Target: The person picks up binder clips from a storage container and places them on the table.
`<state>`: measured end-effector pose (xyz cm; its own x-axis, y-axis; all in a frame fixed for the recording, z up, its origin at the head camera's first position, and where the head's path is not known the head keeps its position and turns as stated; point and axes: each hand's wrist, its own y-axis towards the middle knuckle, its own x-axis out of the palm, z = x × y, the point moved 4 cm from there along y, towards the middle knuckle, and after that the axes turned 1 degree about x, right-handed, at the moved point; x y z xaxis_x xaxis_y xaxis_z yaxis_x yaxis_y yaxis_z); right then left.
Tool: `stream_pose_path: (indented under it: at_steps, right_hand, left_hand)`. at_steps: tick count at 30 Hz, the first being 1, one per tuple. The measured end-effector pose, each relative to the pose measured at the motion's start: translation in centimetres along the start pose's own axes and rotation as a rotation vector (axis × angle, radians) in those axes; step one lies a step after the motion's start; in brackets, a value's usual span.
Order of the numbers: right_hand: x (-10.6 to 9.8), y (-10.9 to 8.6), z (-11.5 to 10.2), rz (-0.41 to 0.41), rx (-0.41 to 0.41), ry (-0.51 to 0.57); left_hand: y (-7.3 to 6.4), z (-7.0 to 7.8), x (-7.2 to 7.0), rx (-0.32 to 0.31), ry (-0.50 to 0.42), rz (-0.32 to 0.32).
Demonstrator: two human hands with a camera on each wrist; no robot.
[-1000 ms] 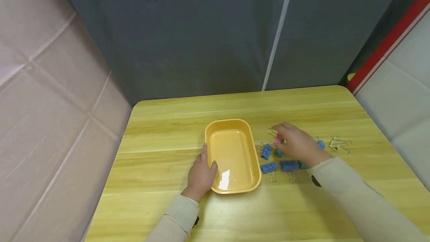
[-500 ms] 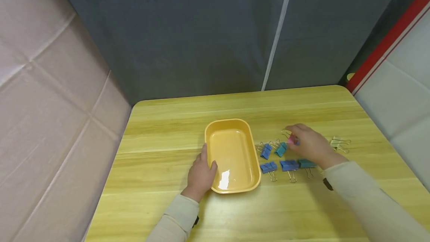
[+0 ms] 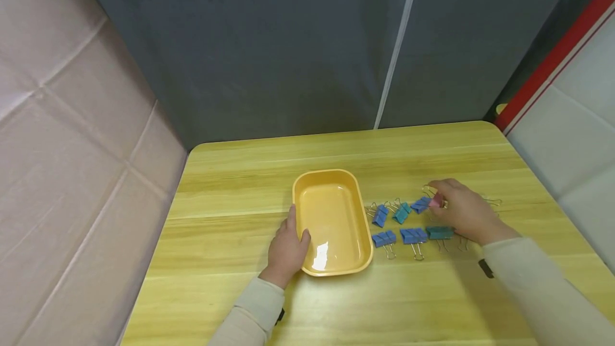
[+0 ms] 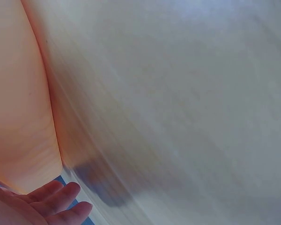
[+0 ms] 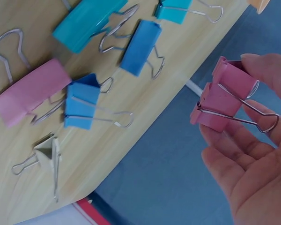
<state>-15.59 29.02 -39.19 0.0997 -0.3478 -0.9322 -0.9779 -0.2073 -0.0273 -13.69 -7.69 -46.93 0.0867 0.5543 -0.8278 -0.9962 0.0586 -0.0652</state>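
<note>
My right hand [image 3: 463, 212] pinches a pink binder clip [image 5: 227, 96] between thumb and fingers, its wire handles sticking out; in the head view it is just right of a blue binder clip [image 3: 420, 205]. My left hand [image 3: 287, 250] rests along the left side of the yellow tray [image 3: 294, 188], thumb over the rim and fingers straight along the outer wall. No contents show inside the tray. In the left wrist view, fingers [image 4: 56, 201] of that hand extend beside the wall. Right of the tray lie blue binder clips [image 3: 384, 238] and teal binder clips [image 3: 401, 212].
Past the right hand lie a larger pink binder clip [image 5: 33, 91] and a cream binder clip [image 5: 47, 152], which the hand mostly covers in the head view. A dark curtain [image 3: 269, 57] stands behind the wooden table [image 3: 230, 186]. Pale walls flank both sides.
My right hand has moved rightward along the upper row with the pink binder clip, uncovering a teal and a blue clip. The left hand and tray have stayed put.
</note>
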Motion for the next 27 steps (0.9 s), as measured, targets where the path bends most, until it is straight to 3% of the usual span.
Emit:
stream_pose_path:
  at_steps: [27]
  right_hand:
    - [-0.3, -2.0, 4.4, -0.065, 0.152, 0.009]
  left_hand:
    - [0.0, 0.1, -0.1, -0.035, -0.007, -0.021]
